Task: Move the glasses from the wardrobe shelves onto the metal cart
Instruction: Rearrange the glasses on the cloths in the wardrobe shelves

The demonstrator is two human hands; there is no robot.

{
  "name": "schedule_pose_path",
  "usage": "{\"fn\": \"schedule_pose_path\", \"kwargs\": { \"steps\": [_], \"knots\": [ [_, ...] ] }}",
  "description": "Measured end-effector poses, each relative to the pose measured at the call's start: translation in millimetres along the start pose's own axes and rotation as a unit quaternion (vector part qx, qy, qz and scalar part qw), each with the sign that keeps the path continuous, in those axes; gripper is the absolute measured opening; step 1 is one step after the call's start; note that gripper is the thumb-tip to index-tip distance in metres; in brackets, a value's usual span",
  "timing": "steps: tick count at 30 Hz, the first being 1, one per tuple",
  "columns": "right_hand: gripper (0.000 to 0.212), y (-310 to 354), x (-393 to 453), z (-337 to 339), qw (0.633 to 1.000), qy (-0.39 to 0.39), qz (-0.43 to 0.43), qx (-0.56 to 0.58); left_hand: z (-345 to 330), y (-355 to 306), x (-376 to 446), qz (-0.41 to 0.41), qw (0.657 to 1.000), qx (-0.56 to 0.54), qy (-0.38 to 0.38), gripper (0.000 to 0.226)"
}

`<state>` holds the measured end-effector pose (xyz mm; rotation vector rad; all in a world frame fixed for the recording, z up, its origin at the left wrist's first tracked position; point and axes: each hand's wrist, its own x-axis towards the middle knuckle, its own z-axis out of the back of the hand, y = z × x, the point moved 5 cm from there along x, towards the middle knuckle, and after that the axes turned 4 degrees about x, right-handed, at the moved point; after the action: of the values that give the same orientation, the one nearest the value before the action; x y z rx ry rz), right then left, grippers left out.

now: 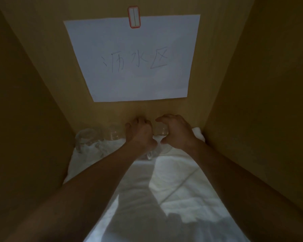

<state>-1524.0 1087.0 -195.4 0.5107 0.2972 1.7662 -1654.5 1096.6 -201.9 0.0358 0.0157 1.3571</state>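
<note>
Below the paper sign [131, 58], the left hand [141, 132] curls over a glass (hidden), and the right hand [175, 131] cups, fingers spread, around another glass [161, 131] on the white cloth [173, 180]; more glasses [87, 138] stand left.

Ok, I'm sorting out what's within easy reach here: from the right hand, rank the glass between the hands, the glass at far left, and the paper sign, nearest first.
Judged from the right hand in the head view:
1. The glass between the hands, right by its fingers, at the back of the shelf.
2. The glass at far left, beyond the left hand, by the left wall.
3. The paper sign, up on the back wall.
</note>
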Motion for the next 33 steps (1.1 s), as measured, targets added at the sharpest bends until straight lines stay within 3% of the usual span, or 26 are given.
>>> {"fn": "schedule_pose_path", "kwargs": {
  "steps": [5,14,18,24,33],
  "knots": [
    [0.087,1,3,-9,1.000,0.002,-0.001,-0.011,-7,4,0,-0.020,1.000,-0.003,0.001,0.055],
    [0.087,-1,2,-9,0.999,0.031,0.010,-0.029,-5,3,0,-0.007,1.000,0.008,0.028,0.034],
    [0.092,-1,-4,-9,0.998,0.045,0.010,-0.035,-5,6,4,0.002,1.000,-0.010,0.019,0.043],
    [0.088,0,-14,0,1.000,0.005,-0.012,0.006,-4,11,-1,0.001,0.992,-0.125,-0.019,0.065],
    [0.083,17,-38,32,0.998,-0.053,-0.032,-0.016,49,23,-30,-0.010,0.987,-0.132,-0.089,0.056]
  ]
}}
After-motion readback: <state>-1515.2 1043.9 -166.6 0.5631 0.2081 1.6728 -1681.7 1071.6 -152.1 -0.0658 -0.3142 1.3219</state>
